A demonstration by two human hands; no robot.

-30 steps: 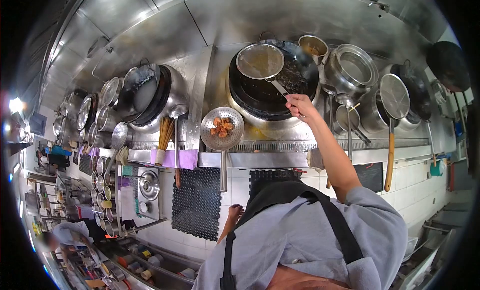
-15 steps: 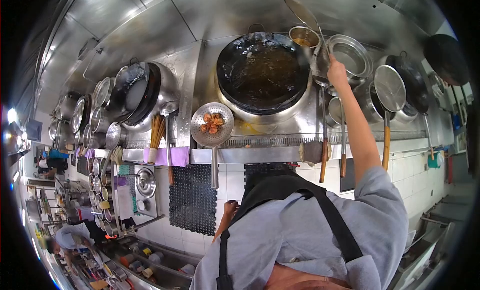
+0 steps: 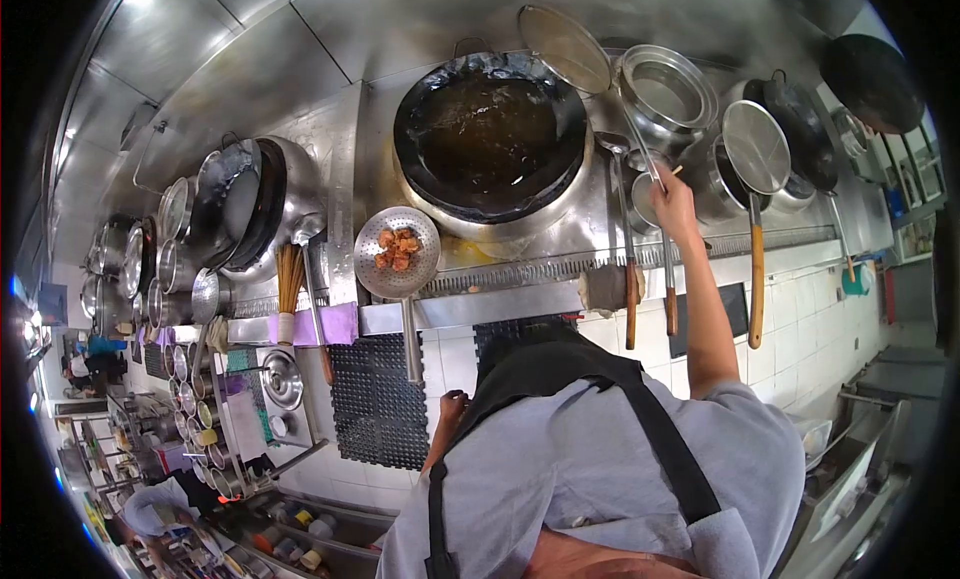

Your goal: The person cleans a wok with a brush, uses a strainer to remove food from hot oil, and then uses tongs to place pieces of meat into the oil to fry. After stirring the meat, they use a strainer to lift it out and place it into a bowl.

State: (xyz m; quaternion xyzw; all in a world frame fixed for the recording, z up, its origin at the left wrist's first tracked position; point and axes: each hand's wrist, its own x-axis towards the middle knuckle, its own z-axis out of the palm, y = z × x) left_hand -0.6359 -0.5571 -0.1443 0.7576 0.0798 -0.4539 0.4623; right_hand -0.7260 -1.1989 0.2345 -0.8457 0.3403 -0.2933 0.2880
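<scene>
My right hand (image 3: 672, 201) is closed round the handle of a round mesh strainer (image 3: 565, 49), whose disc lies by the upper right rim of a large black wok (image 3: 488, 139) of dark oil. Down by the apron's left edge is my left hand (image 3: 455, 407), its fingers curled and small in view; whether it holds anything is unclear. A perforated skimmer (image 3: 372, 271) bearing browned pieces of food (image 3: 397, 249) rests at the counter's front edge, with its handle pointing towards me.
Right of the wok stand a metal pot (image 3: 668, 89), ladles and a wooden-handled strainer (image 3: 757, 144). Further left are a second wok (image 3: 238, 204), a bamboo brush (image 3: 288, 279) and stacked metal bowls. A person (image 3: 160, 504) is at the lower left.
My right hand has moved down towards me, drawing the strainer's disc closer to the wok's rim. The disc now covers the small pot behind it. The whole view has shifted slightly.
</scene>
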